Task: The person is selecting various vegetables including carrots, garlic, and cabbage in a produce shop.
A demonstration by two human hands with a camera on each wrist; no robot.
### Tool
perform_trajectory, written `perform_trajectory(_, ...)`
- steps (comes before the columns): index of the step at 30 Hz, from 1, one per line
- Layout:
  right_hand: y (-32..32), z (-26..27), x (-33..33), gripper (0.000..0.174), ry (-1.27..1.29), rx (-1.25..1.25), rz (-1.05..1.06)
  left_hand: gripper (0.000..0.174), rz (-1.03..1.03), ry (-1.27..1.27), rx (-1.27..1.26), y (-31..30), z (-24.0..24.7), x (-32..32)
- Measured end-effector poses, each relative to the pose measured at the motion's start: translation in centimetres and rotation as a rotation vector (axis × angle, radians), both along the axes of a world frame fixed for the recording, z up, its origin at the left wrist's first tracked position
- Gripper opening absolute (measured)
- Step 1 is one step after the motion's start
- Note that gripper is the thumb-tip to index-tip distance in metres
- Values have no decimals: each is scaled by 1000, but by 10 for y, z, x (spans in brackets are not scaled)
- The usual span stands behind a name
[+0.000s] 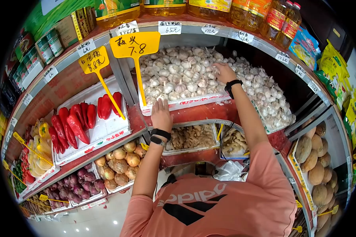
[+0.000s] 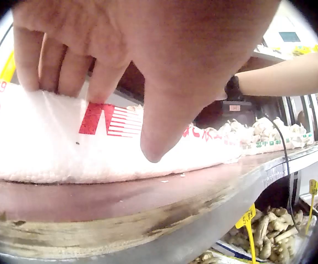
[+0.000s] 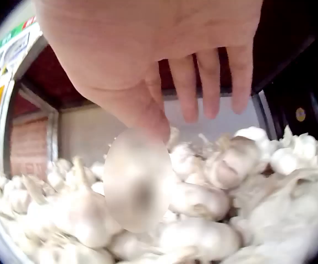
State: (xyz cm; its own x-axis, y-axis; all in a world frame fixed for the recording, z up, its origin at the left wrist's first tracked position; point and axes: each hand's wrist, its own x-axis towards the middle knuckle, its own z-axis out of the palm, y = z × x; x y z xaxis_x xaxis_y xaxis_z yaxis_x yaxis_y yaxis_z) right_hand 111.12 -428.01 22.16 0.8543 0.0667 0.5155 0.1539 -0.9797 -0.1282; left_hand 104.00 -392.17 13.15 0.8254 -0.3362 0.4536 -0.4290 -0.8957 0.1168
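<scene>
Heaped white garlic bulbs (image 1: 178, 71) fill a white foam tray (image 1: 186, 103). My left hand (image 1: 161, 115) rests on the tray's front edge; in the left wrist view, the hand (image 2: 131, 60) has its fingers over the foam wall (image 2: 60, 137) and its thumb against the outer face. My right hand (image 1: 225, 74) is over the heap's right part. In the right wrist view, the hand (image 3: 159, 60) has three fingers extended above the bulbs (image 3: 200, 236), and the thumb and forefinger close together. A blurred pale oval (image 3: 138, 181) lies just below the thumb; whether they touch is unclear.
Red peppers (image 1: 73, 122) lie in a tray to the left. Ginger (image 1: 190, 137) and onions (image 1: 120, 164) sit on the lower shelf. A yellow price sign (image 1: 135, 44) stands at the garlic tray's left end. Oil bottles (image 1: 281, 23) line the upper shelf.
</scene>
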Motion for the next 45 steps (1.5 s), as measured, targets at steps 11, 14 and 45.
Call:
perform_trajectory(11, -39, -34, 30, 46, 59, -111, -138, 15, 120, 25, 90, -14, 1, 30)
perform_trajectory(14, -25, -27, 30, 48, 102, -104, -238, 16, 164, 34, 91, -18, 6, 30)
perform_trajectory(45, 36, 12, 47, 55, 270, -18, 180, 15, 142, 143, 120, -16, 40, 51)
